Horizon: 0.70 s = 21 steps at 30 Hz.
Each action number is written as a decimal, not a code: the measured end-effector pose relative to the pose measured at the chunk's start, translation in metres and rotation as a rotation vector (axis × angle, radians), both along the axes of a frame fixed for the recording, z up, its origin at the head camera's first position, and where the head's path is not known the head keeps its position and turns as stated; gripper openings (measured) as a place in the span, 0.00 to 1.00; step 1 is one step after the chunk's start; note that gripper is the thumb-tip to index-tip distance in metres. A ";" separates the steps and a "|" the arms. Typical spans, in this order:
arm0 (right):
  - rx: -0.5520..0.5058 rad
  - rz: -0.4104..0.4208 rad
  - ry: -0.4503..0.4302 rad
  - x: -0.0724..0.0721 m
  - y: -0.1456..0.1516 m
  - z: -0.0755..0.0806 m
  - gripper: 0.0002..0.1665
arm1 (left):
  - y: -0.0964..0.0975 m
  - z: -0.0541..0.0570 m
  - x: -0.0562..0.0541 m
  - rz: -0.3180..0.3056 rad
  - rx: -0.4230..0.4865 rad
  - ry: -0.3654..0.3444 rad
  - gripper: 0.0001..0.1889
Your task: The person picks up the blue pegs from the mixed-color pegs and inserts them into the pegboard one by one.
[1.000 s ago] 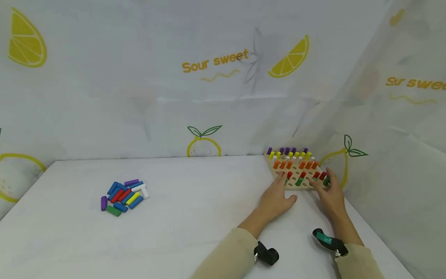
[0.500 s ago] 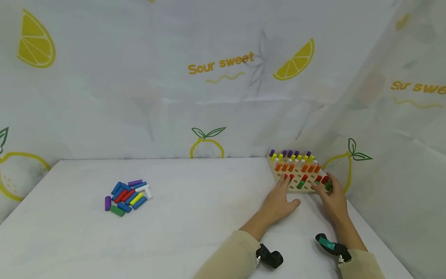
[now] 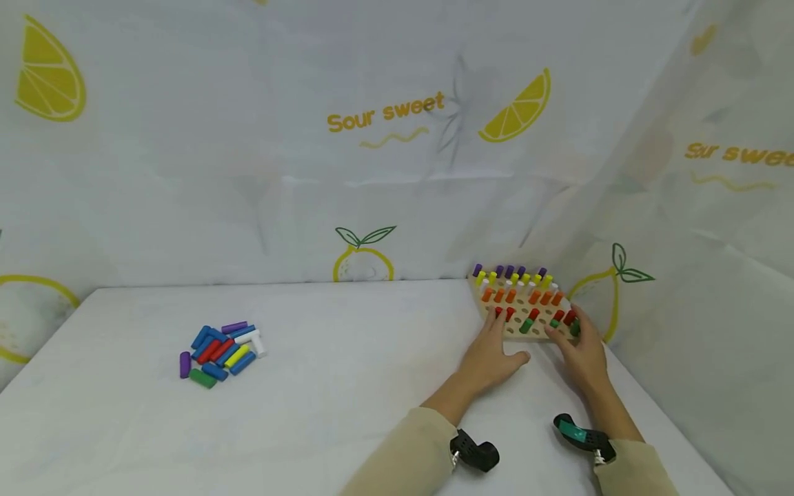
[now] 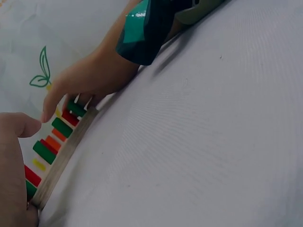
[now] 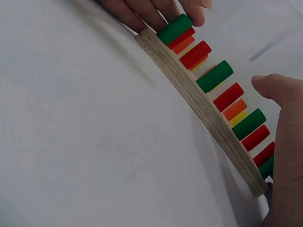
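A wooden pegboard [image 3: 517, 337] lies at the back right of the table, holding rows of coloured pegs: purple, yellow, white, orange, red and green from back to front. My left hand [image 3: 486, 358] reaches to its left end with fairly straight fingers, thumb held out and away. At the other end is my right hand [image 3: 586, 358], fingers along the right side and thumb raised in front of the pegs. In the right wrist view, a green peg [image 5: 175, 29] stands beside the left fingers. Neither hand pinches a peg that I can see.
On the left of the white table [image 3: 347, 386] lies a loose pile of pegs, among them a green peg [image 3: 202, 378] and a purple peg [image 3: 185, 365]. A white sheet [image 3: 260, 138] with lemon prints hangs behind and on the right side.
Both hands stay at the pegboard's ends. The board and the right hand have shifted slightly left; the head view has also swayed a little. The loose pile is unchanged.
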State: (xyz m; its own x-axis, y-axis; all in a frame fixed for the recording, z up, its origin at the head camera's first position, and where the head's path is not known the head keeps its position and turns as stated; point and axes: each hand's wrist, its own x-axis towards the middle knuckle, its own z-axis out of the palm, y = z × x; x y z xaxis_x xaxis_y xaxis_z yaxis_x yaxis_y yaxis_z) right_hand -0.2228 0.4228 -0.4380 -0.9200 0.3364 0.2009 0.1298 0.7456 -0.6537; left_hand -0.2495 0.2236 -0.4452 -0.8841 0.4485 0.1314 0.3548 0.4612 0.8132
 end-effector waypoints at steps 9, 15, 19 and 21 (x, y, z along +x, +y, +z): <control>0.006 0.011 0.012 0.000 -0.009 -0.002 0.52 | -0.007 0.001 0.005 0.017 -0.016 -0.010 0.48; 0.030 0.003 0.044 0.002 -0.021 -0.003 0.49 | -0.013 0.001 0.008 0.040 -0.033 0.000 0.49; 0.011 -0.005 0.016 0.006 -0.028 0.000 0.48 | -0.020 0.000 0.010 0.054 -0.030 0.004 0.50; -0.030 -0.026 -0.005 0.009 -0.030 0.001 0.48 | -0.024 -0.001 0.011 0.059 -0.032 0.007 0.50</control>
